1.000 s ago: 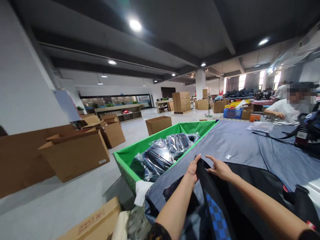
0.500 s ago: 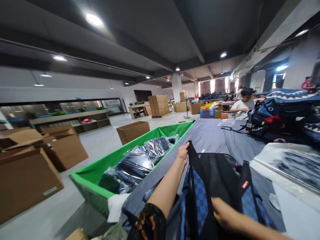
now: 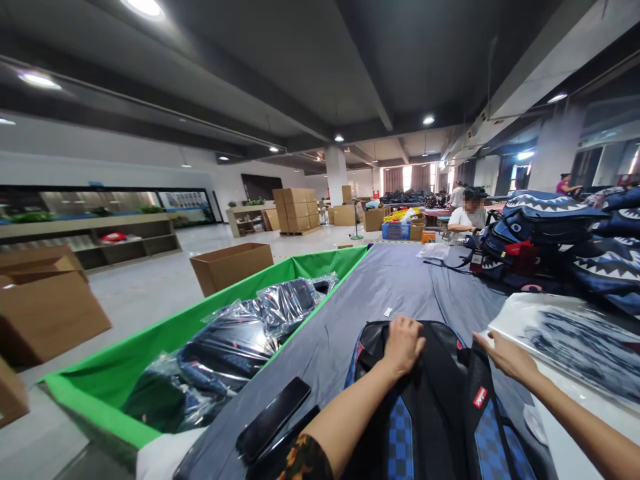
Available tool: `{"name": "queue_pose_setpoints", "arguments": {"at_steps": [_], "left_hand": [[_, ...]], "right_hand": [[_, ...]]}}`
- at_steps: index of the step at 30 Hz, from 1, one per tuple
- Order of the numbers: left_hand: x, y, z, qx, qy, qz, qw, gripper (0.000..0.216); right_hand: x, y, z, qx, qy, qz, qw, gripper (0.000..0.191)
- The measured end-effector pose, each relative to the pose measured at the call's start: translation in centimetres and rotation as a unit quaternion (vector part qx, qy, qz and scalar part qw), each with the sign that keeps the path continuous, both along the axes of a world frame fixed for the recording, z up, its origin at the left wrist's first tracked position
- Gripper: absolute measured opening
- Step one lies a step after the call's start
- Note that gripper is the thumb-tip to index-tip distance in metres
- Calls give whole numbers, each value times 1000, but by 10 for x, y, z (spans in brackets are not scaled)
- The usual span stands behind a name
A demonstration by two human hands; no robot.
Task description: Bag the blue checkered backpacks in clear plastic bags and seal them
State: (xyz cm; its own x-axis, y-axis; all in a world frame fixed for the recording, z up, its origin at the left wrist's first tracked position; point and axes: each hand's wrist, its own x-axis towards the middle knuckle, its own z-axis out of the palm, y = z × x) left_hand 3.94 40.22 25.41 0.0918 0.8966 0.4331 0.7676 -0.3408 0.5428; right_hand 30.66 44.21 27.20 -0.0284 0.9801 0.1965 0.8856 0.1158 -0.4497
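Black backpack (image 3: 440,413) with blue-checked panels (image 3: 401,433) lying on the grey-covered worktop (image 3: 400,280), left hand (image 3: 404,345) curled over its upper part, right hand (image 3: 509,355) at the red-labelled strap's (image 3: 477,373) top, hands apart, both grips unclear, phone (image 3: 274,419) nearby, green bin (image 3: 150,333) alongside.

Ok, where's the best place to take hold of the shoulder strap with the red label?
Probably its upper end, pinched across the width from the right. The strap is a flat band on the backpack, which lies straps up, and the right hand has its fingertips by that end. The left hand is over the backpack's top, so the right side looks easier.
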Motion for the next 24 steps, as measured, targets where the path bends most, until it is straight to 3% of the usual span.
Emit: {"name": "queue_pose_setpoints", "arguments": {"at_steps": [2,4,6,9,11,15,18,22,24], "left_hand": [[19,11,0,-21,40,-97,994,33],[36,21,-3,-39,58,-153,986,41],[48,29,-7,-45,61,-192,978,40],[56,33,-17,-13,64,-249,966,17],[58,32,-25,21,71,-261,963,5],[61,34,-38,43,87,-238,966,20],[63,35,-38,29,91,-224,970,24],[57,2,-19,25,91,-228,969,5],[52,-30,-3,78,53,-196,976,26]], "right_hand": [[-16,19,1,11,-13,-9,1000,46],[-27,24,7,46,-15,-4,999,41],[-32,13,15,92,-5,12,996,37],[-35,-24,21,167,43,89,981,40],[-38,-54,17,205,63,151,965,41],[-53,-109,7,317,41,212,924,31],[-55,-137,19,398,37,214,891,23],[-29,-150,51,315,94,167,930,40],[-15,-148,64,256,117,153,947,49]]}}
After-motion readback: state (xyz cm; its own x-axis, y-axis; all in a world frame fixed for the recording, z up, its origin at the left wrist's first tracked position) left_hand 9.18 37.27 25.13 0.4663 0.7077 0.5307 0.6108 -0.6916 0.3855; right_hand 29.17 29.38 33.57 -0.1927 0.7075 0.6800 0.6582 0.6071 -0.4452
